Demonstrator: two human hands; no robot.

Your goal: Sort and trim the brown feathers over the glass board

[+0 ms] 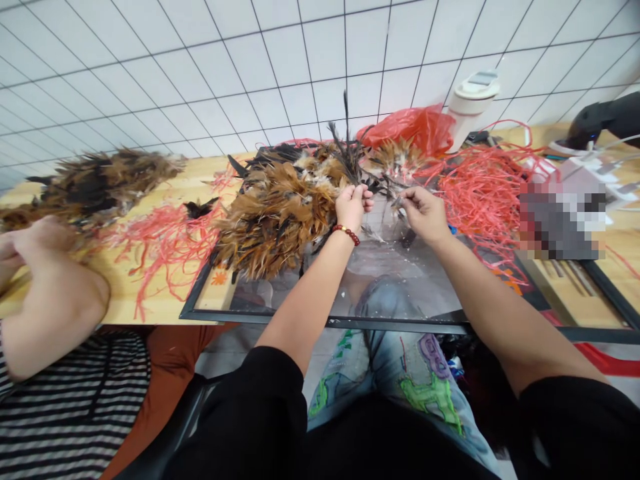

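One black-framed glass panel point(435, 280) lies nearest me, and both hands work above it. A beaded bracelet point(353, 235) rings the left wrist; I would watch that it snags no loose barbs. My left hand point(353, 205) pinches a dark feather bunch point(349, 157) by its lower end, thumb against curled fingers, plumes pointing up and away. Just beside it, my right hand point(424, 212) has thumb and forefinger drawn together; whatever sits between them is too small for me to tell. As I judge it, a light grip low on the stems, ends level, spares the vanes. A brown feather heap point(285, 220) crowds the left hand and tangled red strips point(480, 193) lie near the right, so sideways moves should stay small. Well to the left is a co-worker's hand point(45, 240). Farther back, a red plastic bag point(413, 130) and white cup point(470, 107) sit before the tiled wall point(275, 60).
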